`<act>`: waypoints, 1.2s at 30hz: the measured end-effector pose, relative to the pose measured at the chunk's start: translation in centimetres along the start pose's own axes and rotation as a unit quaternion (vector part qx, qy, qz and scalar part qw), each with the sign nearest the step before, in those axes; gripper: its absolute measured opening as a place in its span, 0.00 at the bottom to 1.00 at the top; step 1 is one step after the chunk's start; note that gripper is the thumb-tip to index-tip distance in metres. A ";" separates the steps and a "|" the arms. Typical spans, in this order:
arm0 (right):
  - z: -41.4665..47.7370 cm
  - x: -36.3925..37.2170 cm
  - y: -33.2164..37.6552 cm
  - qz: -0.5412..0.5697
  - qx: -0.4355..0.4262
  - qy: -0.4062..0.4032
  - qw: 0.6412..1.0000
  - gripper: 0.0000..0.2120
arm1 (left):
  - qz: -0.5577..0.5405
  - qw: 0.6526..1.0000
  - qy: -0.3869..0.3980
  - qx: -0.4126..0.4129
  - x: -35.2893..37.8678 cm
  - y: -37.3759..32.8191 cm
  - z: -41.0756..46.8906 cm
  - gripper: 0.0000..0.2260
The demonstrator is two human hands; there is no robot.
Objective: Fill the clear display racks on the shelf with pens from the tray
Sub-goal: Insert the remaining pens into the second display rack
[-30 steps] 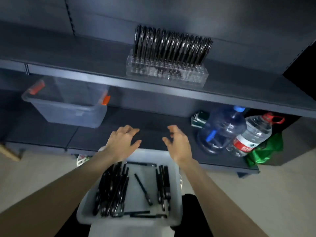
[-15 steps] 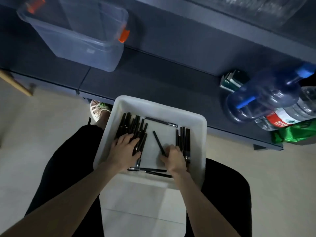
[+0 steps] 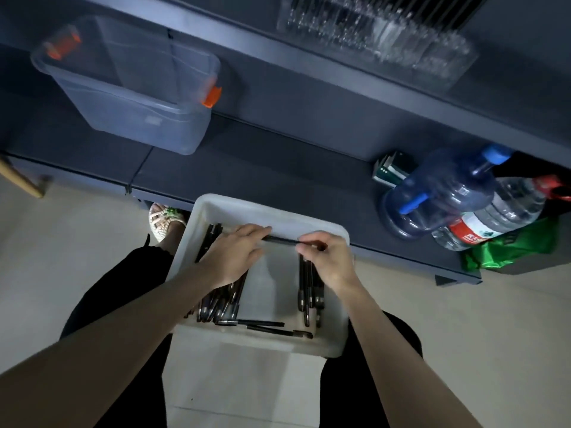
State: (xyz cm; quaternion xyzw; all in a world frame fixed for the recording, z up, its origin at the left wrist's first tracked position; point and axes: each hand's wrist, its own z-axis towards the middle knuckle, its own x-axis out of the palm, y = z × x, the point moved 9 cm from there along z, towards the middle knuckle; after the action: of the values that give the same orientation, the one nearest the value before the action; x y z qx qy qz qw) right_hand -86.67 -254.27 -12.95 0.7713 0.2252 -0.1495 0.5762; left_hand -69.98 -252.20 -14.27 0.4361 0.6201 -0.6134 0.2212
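A white tray (image 3: 335,338) rests on my lap with several black pens in it: a pile (image 3: 222,299) on the left, a row (image 3: 307,291) on the right, two (image 3: 268,327) across the near edge. One black pen (image 3: 281,240) lies crosswise near the tray's far wall. My left hand (image 3: 236,253) holds its left end and my right hand (image 3: 327,257) pinches its right end. The clear display rack (image 3: 383,35), blurred, stands on the upper shelf with dark pens in it.
A clear storage bin (image 3: 139,97) with orange latches sits on the lower shelf at left. Two water bottles, one blue (image 3: 441,196) and one with a red label (image 3: 500,217), lie at right beside a green bag (image 3: 509,248) and a small green box (image 3: 389,171). The floor is pale tile.
Both hands moved from the near pens toward the tray's far wall and took hold of the crosswise pen. The view tilted up a little, bringing the rack back in sight.
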 end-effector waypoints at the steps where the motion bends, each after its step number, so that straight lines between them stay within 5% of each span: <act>1: 0.0 -1.5 1.8 0.034 -0.014 -0.019 0.999 0.06 | -0.026 1.000 -0.005 0.004 -1.2 -1.0 0.5 0.20; 6: -1.0 -9.0 9.9 0.201 -0.088 -0.106 0.970 0.17 | -0.106 0.992 -0.067 0.035 -7.5 -6.2 2.3 0.10; 10: -2.4 -14.4 15.5 0.226 -0.160 -0.160 0.948 0.20 | -0.140 0.982 -0.093 0.085 -11.9 -12.1 3.8 0.06; 19: -1.7 -27.0 24.6 0.091 -0.267 -0.341 0.896 0.17 | -0.030 0.980 -0.153 0.123 -20.1 -21.1 9.7 0.21; 36: 9.4 -31.7 29.0 -0.094 -0.320 -0.388 0.859 0.15 | 0.247 0.931 -0.242 0.119 -21.4 -19.5 19.3 0.22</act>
State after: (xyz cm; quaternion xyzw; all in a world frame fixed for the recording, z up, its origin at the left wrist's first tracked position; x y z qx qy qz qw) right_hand -98.38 -275.58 23.72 0.3986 0.0903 -0.4102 0.8153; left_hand -79.71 -273.83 11.30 0.4373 0.3429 -0.6957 0.4551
